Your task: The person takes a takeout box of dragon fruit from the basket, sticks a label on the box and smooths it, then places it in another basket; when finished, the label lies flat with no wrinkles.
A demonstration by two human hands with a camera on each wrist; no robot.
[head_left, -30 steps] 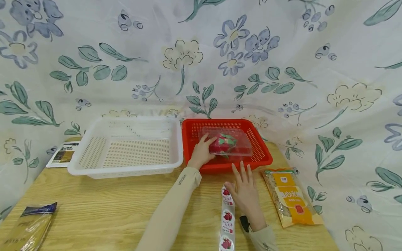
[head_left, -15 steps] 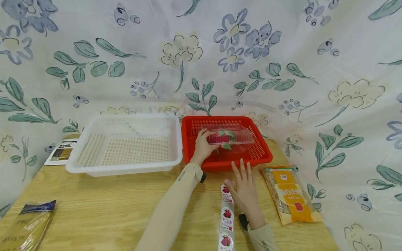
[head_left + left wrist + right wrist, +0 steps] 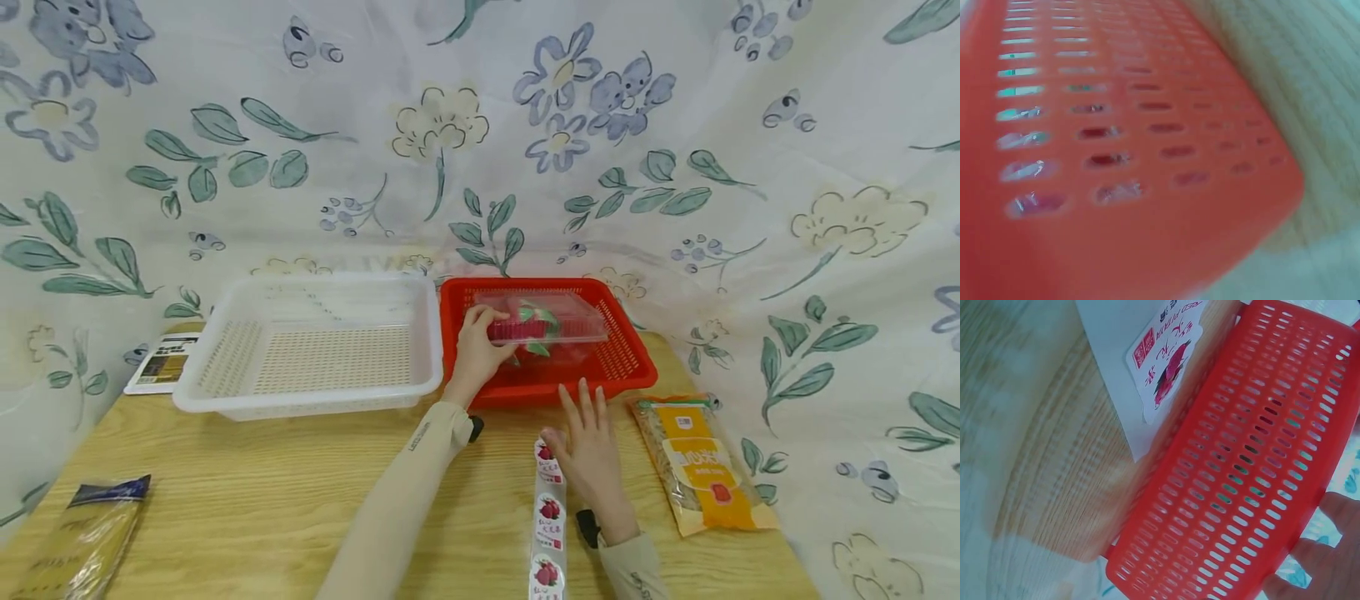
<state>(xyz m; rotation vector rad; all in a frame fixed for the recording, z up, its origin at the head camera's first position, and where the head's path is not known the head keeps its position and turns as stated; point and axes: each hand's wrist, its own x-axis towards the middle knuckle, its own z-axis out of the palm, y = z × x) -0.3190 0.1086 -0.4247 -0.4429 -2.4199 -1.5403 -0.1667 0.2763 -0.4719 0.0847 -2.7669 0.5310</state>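
Observation:
My left hand [image 3: 478,348] reaches over the front of the red basket [image 3: 555,393] and grips the left end of a clear plastic box [image 3: 583,321]. The box is tilted, its near side raised, and a pink dragon fruit [image 3: 534,327] with green tips shows inside it. In the left wrist view only the perforated wall of the basket [image 3: 1116,244] fills the frame; the hand is hidden. My right hand [image 3: 591,458] is spread with fingers straight, fingertips right at the basket's front rim. Beside its thumb lies a strip of dragon fruit stickers [image 3: 550,510].
A white perforated basket [image 3: 300,402] stands left of the red one. A yellow-orange food packet [image 3: 701,467] lies at the right, a gold packet [image 3: 90,533] at the front left, and a white-labelled pack [image 3: 161,367] behind. A floral cloth [image 3: 360,183] hangs at the back.
My left hand has tipped the plastic box, raising its near side, with the dragon fruit inside. My right hand has stayed nearly still at the basket's front.

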